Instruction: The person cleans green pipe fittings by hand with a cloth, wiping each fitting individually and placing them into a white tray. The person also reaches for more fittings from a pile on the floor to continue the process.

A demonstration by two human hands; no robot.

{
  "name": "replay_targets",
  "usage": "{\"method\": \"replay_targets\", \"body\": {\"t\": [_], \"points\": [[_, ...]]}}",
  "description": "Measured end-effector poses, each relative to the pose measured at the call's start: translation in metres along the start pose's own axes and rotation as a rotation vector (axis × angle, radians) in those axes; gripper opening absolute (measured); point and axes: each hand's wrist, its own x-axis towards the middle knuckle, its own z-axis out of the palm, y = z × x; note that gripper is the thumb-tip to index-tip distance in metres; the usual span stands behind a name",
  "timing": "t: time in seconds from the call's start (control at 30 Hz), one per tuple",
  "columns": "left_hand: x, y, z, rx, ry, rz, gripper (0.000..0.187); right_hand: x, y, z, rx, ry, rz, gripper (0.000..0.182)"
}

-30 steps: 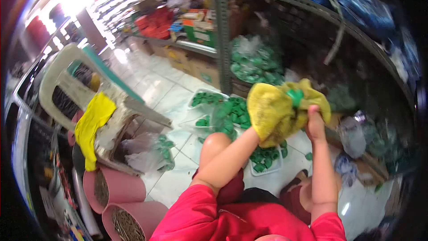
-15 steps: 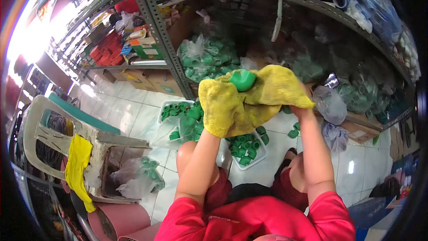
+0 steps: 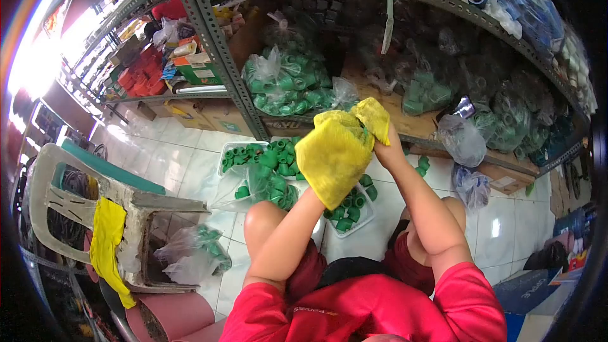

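A yellow cloth (image 3: 334, 157) is bunched between my two hands in front of me. It covers my left hand (image 3: 310, 200) down to the wrist, so those fingers are hidden, but the cloth is held up there. My right hand (image 3: 387, 147) closes on the cloth's right side, fingers partly covered. A sliver of a green pipe fitting (image 3: 364, 129) shows in the folds between the hands; the rest of it is wrapped from sight. Below, green fittings (image 3: 345, 210) lie in a white tray (image 3: 371, 220) on the floor.
Another white tray (image 3: 224, 147) holds green fittings, beside a clear bag of fittings (image 3: 269, 185). A worn plastic chair (image 3: 69, 201) with a yellow rag (image 3: 109, 234) stands at left. Ahead, a metal shelf (image 3: 220, 57) carries bagged fittings (image 3: 288, 82). Loose fittings (image 3: 422, 165) lie at right.
My hands have come closer together, the right one moving left. The cloth, spread wide before, is now folded round the green fitting, which has nearly gone from view.
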Motion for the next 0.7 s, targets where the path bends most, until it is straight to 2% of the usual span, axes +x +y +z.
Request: {"method": "replay_targets", "body": {"t": [0.03,0.1,0.13,0.17,0.2,0.23,0.27,0.3,0.33,0.37,0.4,0.43,0.47,0.5,0.53,0.57,0.6,0.63,0.67,0.7], "points": [[0.005,0.009,-0.008,-0.004,0.001,0.0,0.04,0.001,-0.006,0.003,-0.003,0.0,0.001,0.035],[0.01,0.02,-0.017,-0.191,-0.028,-0.166,0.037,0.005,-0.019,0.011,0.466,0.191,0.456,0.031],[0.005,0.019,-0.011,-0.108,0.064,-0.207,0.035,0.004,-0.015,0.011,0.466,0.19,0.454,0.031],[-0.005,0.012,-0.006,-0.108,0.064,-0.207,0.035,-0.002,-0.007,0.011,0.407,0.161,0.326,0.034],[-0.008,0.008,-0.012,-0.307,0.098,-0.295,0.034,-0.005,-0.006,0.011,0.348,0.133,0.198,0.038],[-0.009,0.003,-0.018,-0.507,0.13,-0.379,0.033,-0.008,-0.005,0.013,0.35,0.136,0.198,0.038],[-0.006,-0.004,-0.024,-0.107,0.066,-0.272,0.032,-0.01,-0.006,0.016,0.266,0.075,0.074,0.045],[0.014,0.008,-0.046,-0.109,0.067,-0.271,0.032,-0.01,-0.009,0.018,0.178,0.012,-0.05,0.052],[0.034,0.021,-0.068,0.059,-0.129,-0.301,0.031,-0.007,-0.03,0.013,-0.042,0.001,-0.1,0.057],[0.042,0.027,-0.079,0.228,-0.327,-0.328,0.032,-0.006,-0.029,0.011,-0.042,0.0,-0.099,0.057],[0.035,0.018,-0.065,0.194,-0.24,-0.228,0.025,-0.007,-0.027,0.01,0.023,0.0,-0.145,0.057],[0.026,0.007,-0.051,0.193,-0.241,-0.229,0.025,-0.007,-0.025,0.008,0.087,0.001,-0.191,0.056],[0.015,-0.003,-0.038,0.175,-0.101,-0.138,0.025,-0.007,-0.014,0.008,0.286,0.006,-0.079,0.045],[0.018,0.001,-0.043,0.156,0.039,-0.046,0.025,-0.006,-0.006,0.008,0.284,0.007,-0.079,0.045],[0.024,0.014,-0.056,0.245,-0.06,-0.088,0.024,-0.005,0.001,0.008,0.408,0.061,0.044,0.038],[0.023,0.014,-0.054,0.245,-0.061,-0.089,0.024,-0.004,0.008,0.007,0.532,0.114,0.17,0.032],[0.022,0.014,-0.05,0.253,-0.031,-0.077,0.026,0.002,-0.017,0.009,0.79,0.173,0.31,0.025],[0.023,0.015,-0.049,0.262,0.001,-0.064,0.027,0.002,-0.02,0.008,0.789,0.171,0.309,0.025],[0.025,0.017,-0.051,0.263,0.002,-0.065,0.027,0.002,-0.022,0.008,0.93,0.176,0.406,0.026],[0.03,0.022,-0.056,0.237,-0.089,-0.179,0.029,0.0,-0.023,0.008,1.071,0.182,0.504,0.027]]}}
